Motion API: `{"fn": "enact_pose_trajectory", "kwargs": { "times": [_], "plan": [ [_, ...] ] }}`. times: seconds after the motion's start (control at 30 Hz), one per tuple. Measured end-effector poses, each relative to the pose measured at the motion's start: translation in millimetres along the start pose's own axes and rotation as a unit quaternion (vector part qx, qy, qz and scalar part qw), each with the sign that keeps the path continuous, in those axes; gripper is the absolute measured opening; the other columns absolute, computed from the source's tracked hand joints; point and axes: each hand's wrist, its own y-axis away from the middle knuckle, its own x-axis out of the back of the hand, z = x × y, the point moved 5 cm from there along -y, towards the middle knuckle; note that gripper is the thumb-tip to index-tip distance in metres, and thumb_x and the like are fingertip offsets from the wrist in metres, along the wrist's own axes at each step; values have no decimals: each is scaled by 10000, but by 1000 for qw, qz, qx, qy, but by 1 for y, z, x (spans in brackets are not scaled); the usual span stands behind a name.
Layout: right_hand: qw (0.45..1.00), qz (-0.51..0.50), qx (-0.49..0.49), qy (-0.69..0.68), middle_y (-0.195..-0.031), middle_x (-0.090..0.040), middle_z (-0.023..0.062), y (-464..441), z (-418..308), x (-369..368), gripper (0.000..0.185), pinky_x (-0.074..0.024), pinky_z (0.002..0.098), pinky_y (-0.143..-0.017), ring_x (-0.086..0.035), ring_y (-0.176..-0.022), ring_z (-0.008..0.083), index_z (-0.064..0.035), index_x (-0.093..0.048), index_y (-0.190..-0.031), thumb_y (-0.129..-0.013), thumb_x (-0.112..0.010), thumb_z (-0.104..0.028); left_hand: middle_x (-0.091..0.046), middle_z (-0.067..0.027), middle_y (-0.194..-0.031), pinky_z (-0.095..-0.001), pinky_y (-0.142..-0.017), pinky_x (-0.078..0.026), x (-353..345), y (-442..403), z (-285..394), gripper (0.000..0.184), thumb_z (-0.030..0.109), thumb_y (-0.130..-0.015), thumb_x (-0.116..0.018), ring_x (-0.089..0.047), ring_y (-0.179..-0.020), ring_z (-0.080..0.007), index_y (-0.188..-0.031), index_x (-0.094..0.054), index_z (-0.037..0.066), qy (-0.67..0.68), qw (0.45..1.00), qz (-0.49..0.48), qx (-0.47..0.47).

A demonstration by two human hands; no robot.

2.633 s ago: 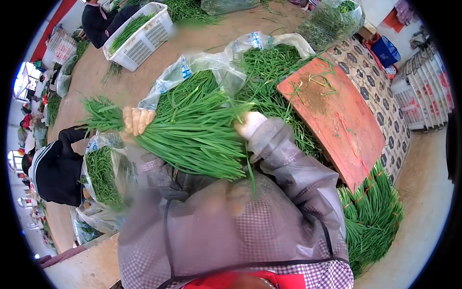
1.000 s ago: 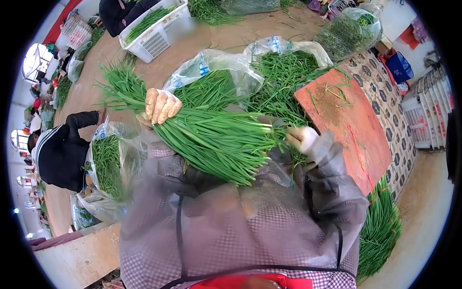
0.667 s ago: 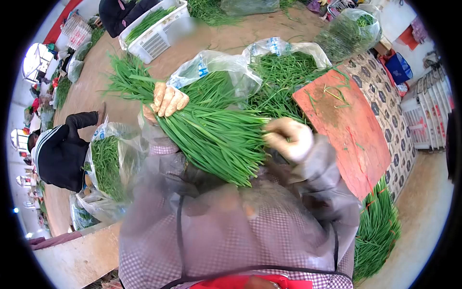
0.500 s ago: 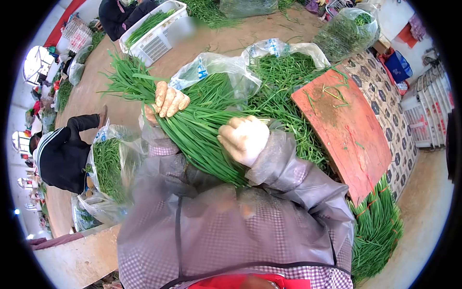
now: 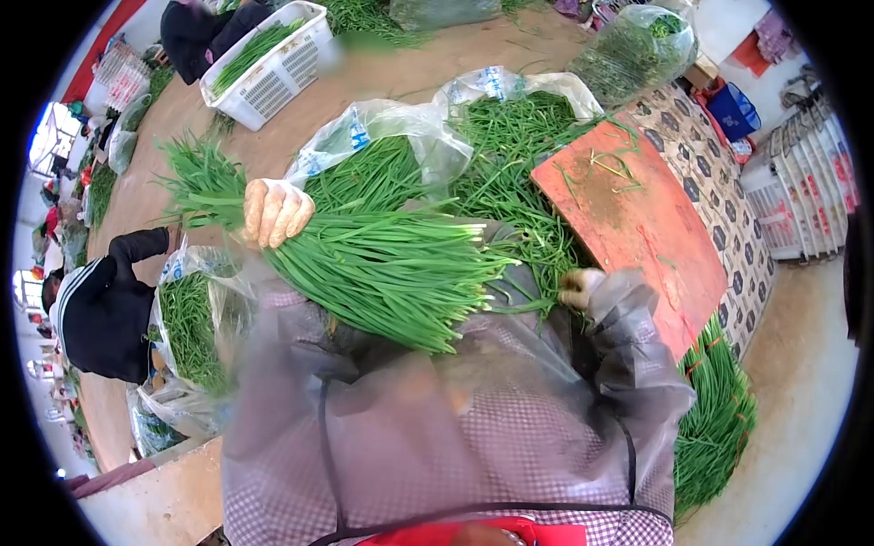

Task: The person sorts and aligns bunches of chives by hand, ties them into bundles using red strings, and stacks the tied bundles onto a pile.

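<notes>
My left hand point(image 5: 278, 214), in a pale stained glove, is wrapped around a thick bunch of garlic chives point(image 5: 391, 268). The pale cut ends fan out to the right, over my lap, and the leafy tips stick out left of the fist. At the right, my right hand point(image 5: 580, 288) is low beside the edge of the red board point(image 5: 642, 241), its gloved fingers curled. Green stalks lie against its fingertips; whether it grips them is hard to see. Beyond both hands, loose chives point(image 5: 519, 136) spill from open plastic bags point(image 5: 373, 127).
Bundled chives point(image 5: 715, 419) tied with red bands lie right of the board. A white crate point(image 5: 273, 77) with greens stands at the upper left. A person in a dark jacket point(image 5: 105, 314) sits at the left by another bag point(image 5: 205, 309). White crates point(image 5: 797, 196) are stacked far right.
My right hand has left the bunch and moved right and down, beside the board. My left hand has shifted left and lower with the chives, whose cut ends are now uncovered.
</notes>
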Motion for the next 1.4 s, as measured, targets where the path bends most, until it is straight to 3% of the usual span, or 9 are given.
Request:
{"fn": "enact_pose_trajectory", "kwargs": {
  "times": [0.23, 0.33, 0.7, 0.9, 1.0, 1.07, 1.23, 1.3, 1.4],
  "plan": [
    [856, 101, 440, -252, -1315, -498, 166, 9, -229, 134, 519, -305, 346, -1058, -424, -1260, 259, -12, -445, -1322, -912, -516, -322, -661, 4, -792, -276, -790, -473, 13, -68, -44, 147, 153, -830, -683, -626, -827, -143, -925, -585, 96, 75, 996, -40, 30],
    [880, -89, 358, -299, -1240, -552, 173, -15, -235, 102, 534, -352, 352, -1015, -510, -1159, 260, -42, -464, -1314, -911, -528, -386, -663, -68, -814, -270, -768, -514, 16, -79, -41, 122, 175, -822, -692, -649, -807, -160, -833, -637, 67, 98, 994, -51, -21],
    [878, 71, 226, -417, -792, -608, 78, -55, -125, 25, 276, -429, 328, -724, -542, -773, 177, -5, -610, -939, -917, -531, -269, -535, 45, -687, -243, -722, -386, -1, 15, -28, 175, 214, -857, -636, -514, -679, -74, -829, -491, 121, -9, 933, 354, -55],
    [998, -5, -48, -32, -1051, -617, 158, -33, 5, -11, 432, -442, 374, -856, -587, -971, 286, -52, -592, -1132, -832, -596, -364, -485, 43, -656, -234, -733, -365, -6, 54, -3, 117, 133, -835, -587, -471, -668, -74, -804, -474, 122, 9, 933, 346, -99],
    [963, 187, 151, -122, -1367, -405, 184, -34, -39, 10, 814, -429, 408, -929, -519, -1122, 324, -105, -346, -1397, -730, -722, -378, -481, 35, -660, -234, -750, -362, -7, 72, -5, 109, 109, -821, -577, -463, -671, -78, -803, -470, 115, 15, 905, 403, -133],
    [894, 40, 165, -414, -1487, -204, 179, -32, -107, 11, 1147, -419, 398, -944, -481, -1144, 302, -155, -41, -1482, -647, -819, -272, -468, 38, -660, -243, -767, -360, -4, 82, -7, 122, 104, -808, -584, -454, -671, -83, -807, -462, 112, 9, 886, 446, -126],
    [832, 18, 213, -512, -1117, -625, 110, -63, -136, -26, 482, -378, 323, -976, -552, -1083, 204, -31, -532, -1245, -791, -682, -96, -443, 38, -645, -262, -785, -364, -10, 96, -4, 106, 102, -808, -557, -448, -664, -93, -815, -452, 108, -6, 856, 500, -133],
    [879, 81, 208, -421, -882, -635, 66, -64, -98, -7, 284, -476, 321, -737, -595, -795, 194, -26, -626, -1072, -829, -631, -173, -426, 35, -635, -260, -792, -368, -17, 110, -1, 99, 87, -795, -540, -440, -657, -94, -812, -445, 107, -26, 822, 555, -125],
    [779, 34, 54, -624, -628, -474, 11, -73, -9, -21, 206, -294, 252, -412, -345, -440, 91, -49, -615, -940, -884, -574, -243, -417, 25, -635, -273, -820, -380, -23, 126, 3, 100, 64, -772, -527, -446, -660, -102, -806, -439, 99, -14, 806, 572, -150]
  ]
}}
